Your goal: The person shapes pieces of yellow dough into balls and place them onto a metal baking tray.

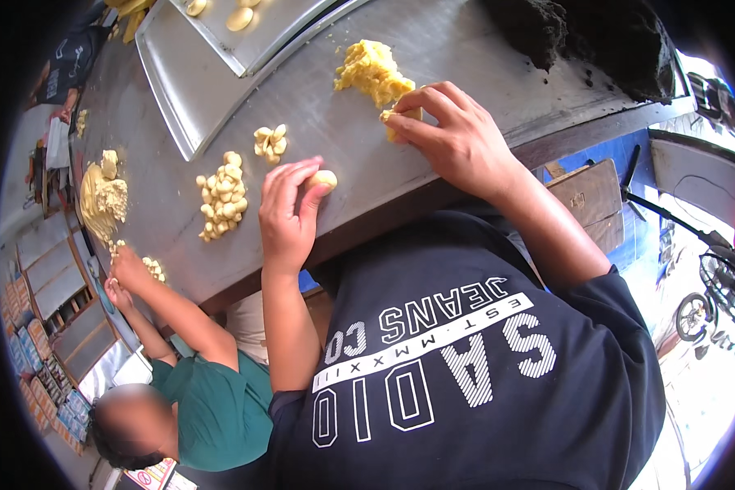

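Note:
My left hand (288,214) is closed round a small, pale yellow dough ball (324,178), held between thumb and fingers near the table's front edge. Farther right, my right hand (467,145) pinches a lump of crumbly yellow filling (394,129) with its fingertips. Just beyond those fingertips lies a loose mound of the same yellow filling (369,69). Left of my left hand, small smooth dough balls (223,196) are piled on the metal table (335,114). A smaller cluster of dough pieces (270,142) rests between that pile and my left hand's fingertips.
Metal trays (165,91) lie at the far left, with round pieces (238,19) on the upper one. A co-worker in a green shirt (220,408) handles dough beside another yellow mound (104,194). A black, crumpled-looking thing (588,49) covers the far right corner.

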Available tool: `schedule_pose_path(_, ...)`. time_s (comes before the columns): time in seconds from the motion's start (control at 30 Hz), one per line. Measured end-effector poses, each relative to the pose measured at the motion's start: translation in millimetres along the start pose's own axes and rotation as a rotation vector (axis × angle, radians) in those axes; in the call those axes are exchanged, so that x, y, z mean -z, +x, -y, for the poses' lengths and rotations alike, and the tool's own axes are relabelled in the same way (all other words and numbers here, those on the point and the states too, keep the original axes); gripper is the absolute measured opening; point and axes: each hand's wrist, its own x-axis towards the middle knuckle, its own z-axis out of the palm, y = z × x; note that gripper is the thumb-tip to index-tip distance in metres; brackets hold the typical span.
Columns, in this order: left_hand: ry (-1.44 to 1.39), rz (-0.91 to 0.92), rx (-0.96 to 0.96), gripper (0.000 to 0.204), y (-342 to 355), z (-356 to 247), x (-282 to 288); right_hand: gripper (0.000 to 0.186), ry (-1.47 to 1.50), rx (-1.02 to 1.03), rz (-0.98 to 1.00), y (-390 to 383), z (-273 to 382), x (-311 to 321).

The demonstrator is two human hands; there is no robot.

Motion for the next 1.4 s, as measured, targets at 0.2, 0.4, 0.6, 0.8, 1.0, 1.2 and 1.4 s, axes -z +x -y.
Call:
schedule_pose_path(0.2, -0.13, -0.116, 0.043, 0.074, -6, -18, -11, 0.03, -0.093, -0.045, 0.028, 3, -5, -6)
schedule_pose_path(0.4, 0.008, -0.063, 0.105, 0.078, -5, -15, -26, 0.034, -0.083, -0.036, 0.031, 4, -4, -6)
schedule_pose_path(0.6, -0.027, -0.049, -0.01, 0.077, 10, -21, -16, 0.033, -0.044, -0.044, 0.047, 3, -6, -4)
schedule_pose_path(0.8, 0.53, 0.206, -0.027, 0.081, 20, -21, 1, 0.033, -0.007, -0.061, 0.065, 0, -10, -2)
schedule_pose_path(1.0, -0.684, -0.204, 0.35, 0.063, 74, -13, 34, 0.033, -0.029, -0.051, 0.06, 3, -7, -1)
schedule_pose_path(1.2, 0.759, -0.056, 0.021, 0.041, 44, 37, 22, 0.016, 0.141, 0.043, 0.069, 2, -5, 6)
schedule_pose_path(1.4, 0.308, -0.064, 0.325, 0.027, 33, 48, 31, 0.016, 0.081, -0.154, 0.026, -5, 6, 17)
